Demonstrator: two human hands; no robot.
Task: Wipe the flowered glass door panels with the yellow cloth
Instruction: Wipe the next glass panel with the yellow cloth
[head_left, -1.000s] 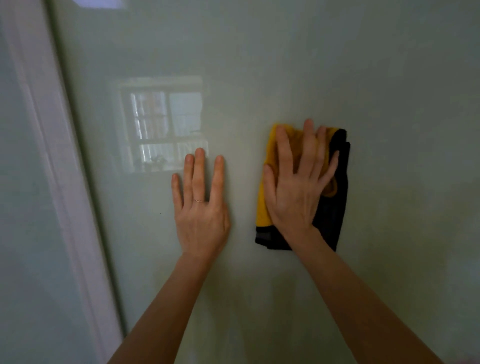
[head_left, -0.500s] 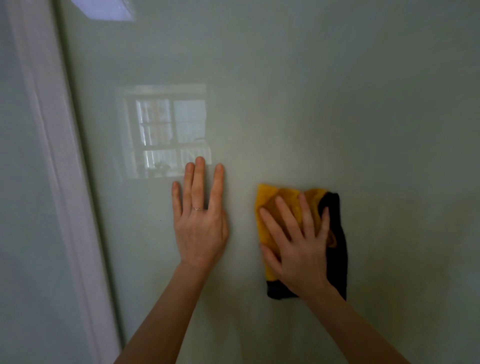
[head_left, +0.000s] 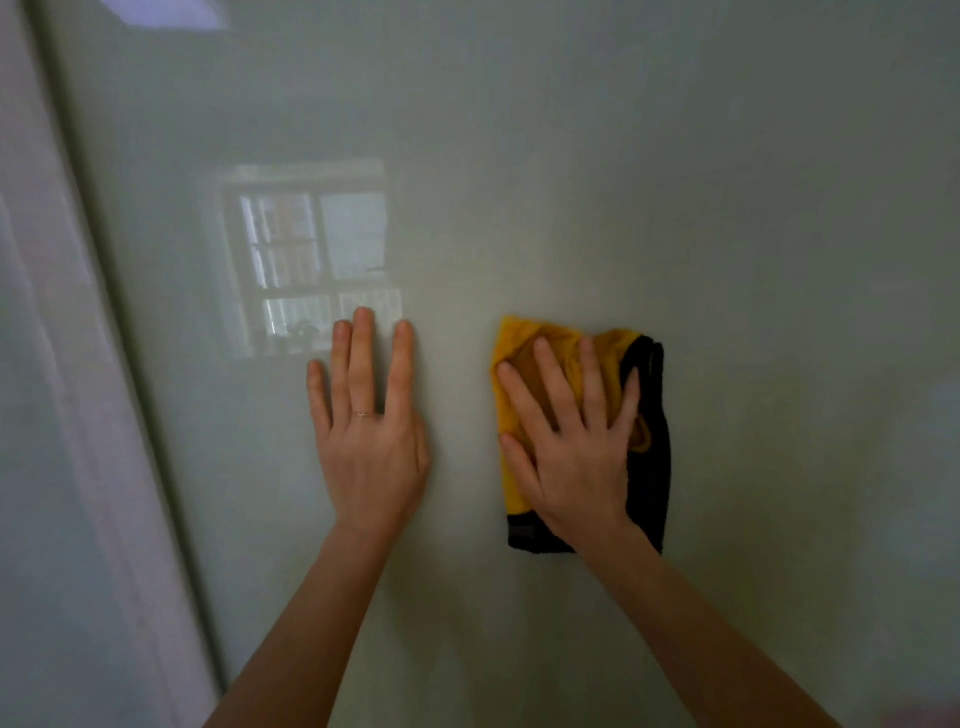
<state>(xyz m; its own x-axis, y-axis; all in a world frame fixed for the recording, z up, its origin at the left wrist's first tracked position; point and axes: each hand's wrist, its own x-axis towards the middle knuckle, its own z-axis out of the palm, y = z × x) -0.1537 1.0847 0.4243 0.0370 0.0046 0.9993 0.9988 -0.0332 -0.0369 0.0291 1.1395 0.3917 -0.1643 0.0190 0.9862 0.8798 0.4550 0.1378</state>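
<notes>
Folded yellow cloth (head_left: 511, 415), yellow on one face and black along its right and lower edges, pressed flat against the glass door panel (head_left: 675, 208), well right of the pale window reflection (head_left: 311, 260) and lower than most of it. Long axis roughly vertical, tilted a touch; yellow folded corner up and to the left, black end down. Bunched somewhat near the top, lying flatter below.

On top of the cloth, right hand (head_left: 576, 452), palm down, fingers spread wide and angled up-left, fingertips short of the upper yellow edge; pinning rather than pinching. Black margin still showing past the little-finger side and below the heel of the palm.

Left of the cloth and apart from it, left hand (head_left: 371, 447) flat on bare glass, fingers straight and close together, tips just overlapping the lower right corner of the window reflection; a thin ring (head_left: 363, 414) on one finger. Probably bracing the panel.

Further left of the cloth, white door frame (head_left: 78, 415) running slantwise, a second pane beyond it.

Progress: mid-wipe, by the look of it. No flower pattern visible on this stretch, no streaks or wet marks legible, so wiped and unwiped areas impossible to tell apart. Likely much left: upper glass, right side, and the pane past the frame.
</notes>
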